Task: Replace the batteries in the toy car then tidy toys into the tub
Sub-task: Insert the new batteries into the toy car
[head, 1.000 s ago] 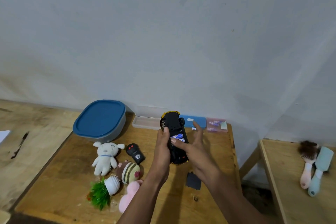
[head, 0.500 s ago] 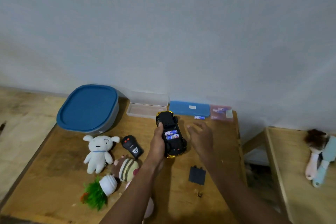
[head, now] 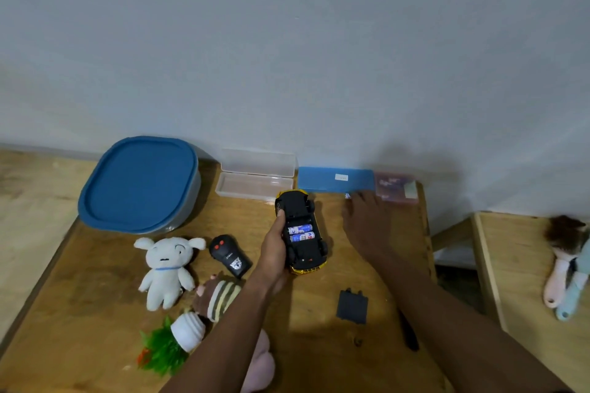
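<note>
My left hand [head: 274, 252] grips the yellow toy car [head: 301, 230], held upside down over the table with its black underside up. Two batteries [head: 301, 233] lie in the open compartment. My right hand [head: 367, 223] is stretched flat toward the back of the table, fingers spread, its fingertips by a loose battery [head: 347, 196] in front of the blue case [head: 335, 180]. The black battery cover [head: 352, 306] lies on the table near my right forearm. The tub [head: 140, 183] with its blue lid on stands at the back left.
A white plush [head: 166, 268], a black remote [head: 230, 255], a striped plush [head: 218, 297], a potted toy plant [head: 172, 341] and a pink plush [head: 260, 364] lie at the left front. An open clear case [head: 255, 175] and a pink box [head: 396, 187] line the wall. Brushes [head: 565, 268] rest on the side table.
My right hand has let go of the car and reached to the back of the table. My left hand has lowered the car a little. The camera has tilted down.
</note>
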`<act>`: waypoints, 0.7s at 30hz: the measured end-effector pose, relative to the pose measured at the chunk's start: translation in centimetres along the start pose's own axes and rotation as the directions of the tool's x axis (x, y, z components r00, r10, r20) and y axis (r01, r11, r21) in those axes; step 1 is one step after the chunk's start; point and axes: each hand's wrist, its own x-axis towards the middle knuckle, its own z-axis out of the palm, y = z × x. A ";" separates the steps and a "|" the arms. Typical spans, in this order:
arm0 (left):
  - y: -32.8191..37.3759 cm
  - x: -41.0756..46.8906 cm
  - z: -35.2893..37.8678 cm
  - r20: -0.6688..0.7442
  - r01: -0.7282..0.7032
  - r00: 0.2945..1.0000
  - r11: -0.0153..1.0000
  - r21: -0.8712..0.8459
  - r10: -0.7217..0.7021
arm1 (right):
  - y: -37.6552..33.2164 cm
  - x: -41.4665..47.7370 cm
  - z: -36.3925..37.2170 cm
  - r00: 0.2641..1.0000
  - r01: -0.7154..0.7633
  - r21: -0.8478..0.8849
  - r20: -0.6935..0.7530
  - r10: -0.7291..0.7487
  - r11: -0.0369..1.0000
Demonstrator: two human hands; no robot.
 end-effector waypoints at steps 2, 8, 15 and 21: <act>-0.1 -0.1 -0.4 -0.022 0.001 1.000 1.000 0.019 -0.001 | 0.3 -0.1 0.2 1.000 0.013 -0.004 0.001 -0.013 1.000; -0.3 -0.8 -1.1 -0.059 -0.021 0.998 0.999 0.049 0.024 | 0.5 -1.1 -0.1 0.997 0.076 -0.037 0.025 -0.076 0.996; -1.4 -2.9 -0.6 -0.079 -0.061 0.995 0.997 0.048 0.064 | -1.1 -3.7 -2.7 0.996 0.073 0.216 0.028 -0.081 0.974; -2.7 -5.9 0.5 -0.082 -0.127 0.988 0.991 0.037 0.129 | -3.2 -6.9 -7.2 0.997 0.025 0.617 -0.072 0.025 0.786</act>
